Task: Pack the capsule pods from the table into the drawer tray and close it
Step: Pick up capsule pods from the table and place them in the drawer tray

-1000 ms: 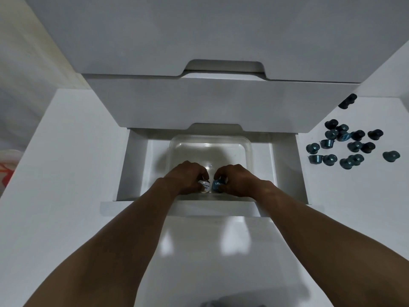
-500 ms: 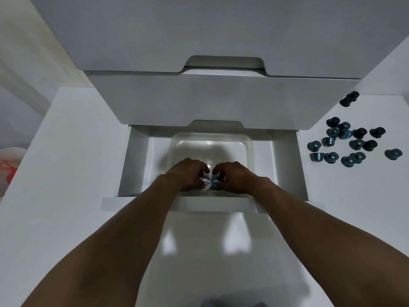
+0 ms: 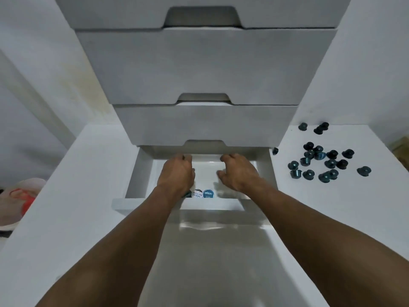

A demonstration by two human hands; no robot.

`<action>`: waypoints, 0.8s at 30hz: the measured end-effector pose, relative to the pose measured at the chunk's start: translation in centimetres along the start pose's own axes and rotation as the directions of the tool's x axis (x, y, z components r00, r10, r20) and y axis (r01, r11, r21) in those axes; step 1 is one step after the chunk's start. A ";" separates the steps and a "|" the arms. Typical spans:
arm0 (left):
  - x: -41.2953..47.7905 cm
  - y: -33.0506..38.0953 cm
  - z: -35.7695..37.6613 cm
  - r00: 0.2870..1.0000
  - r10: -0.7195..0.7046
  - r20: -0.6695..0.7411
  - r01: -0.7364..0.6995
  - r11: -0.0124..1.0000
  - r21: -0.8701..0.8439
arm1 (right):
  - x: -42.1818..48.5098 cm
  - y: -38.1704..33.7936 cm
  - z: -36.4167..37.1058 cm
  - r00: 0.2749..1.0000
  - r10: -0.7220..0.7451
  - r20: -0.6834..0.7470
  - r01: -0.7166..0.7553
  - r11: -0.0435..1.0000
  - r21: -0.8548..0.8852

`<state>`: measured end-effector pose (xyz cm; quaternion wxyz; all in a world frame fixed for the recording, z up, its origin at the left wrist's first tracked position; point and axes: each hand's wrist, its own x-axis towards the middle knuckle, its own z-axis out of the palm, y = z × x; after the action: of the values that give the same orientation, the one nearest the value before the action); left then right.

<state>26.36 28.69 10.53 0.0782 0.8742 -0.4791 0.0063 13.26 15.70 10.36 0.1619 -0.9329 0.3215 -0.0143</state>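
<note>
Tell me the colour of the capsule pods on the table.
The capsule pods are dark teal, head view.

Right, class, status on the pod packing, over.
Both over the drawer tray: left hand, right hand, fingers curled, grip unclear. At least two pods in it; loose pods on the table. Nothing blocking the open drawer.

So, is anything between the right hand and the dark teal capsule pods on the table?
Only the open white drawer's right side wall: the right hand hovers inside, the dark teal capsule pods lie beyond.
</note>
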 end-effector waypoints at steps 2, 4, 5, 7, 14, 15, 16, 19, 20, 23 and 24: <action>-1.0 0.7 -1.4 0.995 0.032 -0.092 -0.033 0.999 -0.003 | -1.6 -0.2 -1.4 0.997 -0.002 -0.082 0.001 1.000 -0.010; -2.0 1.3 -3.0 0.981 0.083 -0.174 -0.086 0.996 -0.010 | -3.5 -0.3 -2.7 0.987 -0.014 -0.162 0.013 1.000 -0.006; -2.6 1.5 -3.7 0.971 0.109 -0.211 -0.113 0.994 -0.009 | -4.6 -0.4 -3.2 0.981 -0.019 -0.195 0.018 1.000 -0.004; -4.1 1.8 -4.9 0.950 0.140 -0.280 -0.149 0.989 -0.008 | -7.1 -0.7 -4.3 0.964 -0.027 -0.266 0.027 1.000 -0.003; -10.1 4.7 -9.2 0.842 0.286 -0.458 -0.300 0.953 0.042 | -17.1 -1.1 -7.6 0.894 0.026 -0.447 -0.029 1.000 0.001; -10.9 5.3 -9.6 0.832 0.301 -0.466 -0.321 0.946 0.038 | -18.4 -1.0 -7.9 0.887 0.027 -0.460 -0.032 0.999 -0.003; -11.7 6.0 -10.0 0.822 0.319 -0.472 -0.342 0.939 0.040 | -19.5 -0.9 -8.3 0.881 0.021 -0.473 -0.032 0.999 -0.015; -12.9 8.2 -11.4 0.794 0.349 -0.497 -0.381 0.924 0.041 | -22.0 -0.3 -9.6 0.852 0.037 -0.522 -0.053 0.998 -0.017; -13.3 9.0 -11.9 0.788 0.358 -0.502 -0.394 0.918 0.035 | -22.7 0.0 -10.1 0.843 0.046 -0.536 -0.064 0.998 -0.014; -14.2 11.6 -12.8 0.764 0.396 -0.509 -0.415 0.906 0.082 | -24.7 1.2 -11.2 0.834 0.066 -0.547 -0.081 0.997 -0.004; -14.2 12.5 -12.8 0.762 0.405 -0.505 -0.418 0.904 0.095 | -25.2 1.8 -11.5 0.831 0.077 -0.550 -0.085 0.996 0.010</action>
<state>9.03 35.78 23.62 0.2099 0.7128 -0.6206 0.2505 -9.30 26.19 22.65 0.0562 -0.8761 0.3938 -0.2723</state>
